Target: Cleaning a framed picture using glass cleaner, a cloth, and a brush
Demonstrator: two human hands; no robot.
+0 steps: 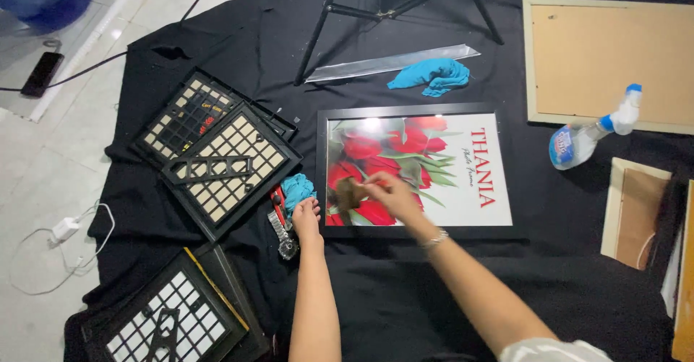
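Black-framed picture (416,167) of red tulips lies on the dark cloth (405,290), where our right hand (390,196), grip closed on a brown pad (350,192), wipes its glass while our left hand (306,214) rests open beside the frame; remaining glass probably needs wiping.

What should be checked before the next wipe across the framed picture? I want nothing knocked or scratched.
1. Right hand has the brown cloth on the glass: ok.
2. Left hand steadies the black picture frame at its lower left corner: ok.
3. Frame lies flat on the black cloth: ok.
4. Pliers off the glass: ok, though close to the left hand.
5. Spray bottle clear of the frame: ok.
6. Glass free of grit: cannot tell.
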